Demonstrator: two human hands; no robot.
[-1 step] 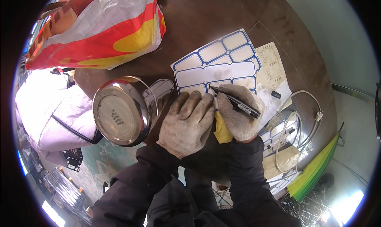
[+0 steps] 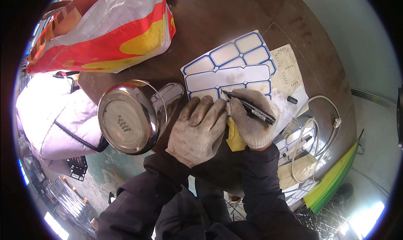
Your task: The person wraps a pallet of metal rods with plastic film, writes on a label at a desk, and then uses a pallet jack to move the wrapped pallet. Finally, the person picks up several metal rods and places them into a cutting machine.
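Note:
Both my hands wear off-white work gloves, grimy at the fingers. My right hand (image 2: 257, 117) grips a black marker pen (image 2: 261, 114), its uncapped tip at a sheet of blue-bordered labels (image 2: 210, 79). My left hand (image 2: 199, 128) lies flat with fingers stretched over the sheet's lower edge. Another label sheet (image 2: 224, 55) shows from under the first one, farther back. A black pen cap (image 2: 292, 100) rests on white paper to the right of my right hand. Between my hands, a yellow piece (image 2: 236, 140) pokes out below the sheet.
A shiny metal pot (image 2: 126, 119) lies on its side, left of my hands, on the brown table (image 2: 201, 21). Behind it sits a red, yellow and white bag (image 2: 138, 38). To the right are a printed slip (image 2: 289, 68), a looped white cable (image 2: 331, 133) and a green umbrella (image 2: 331, 181).

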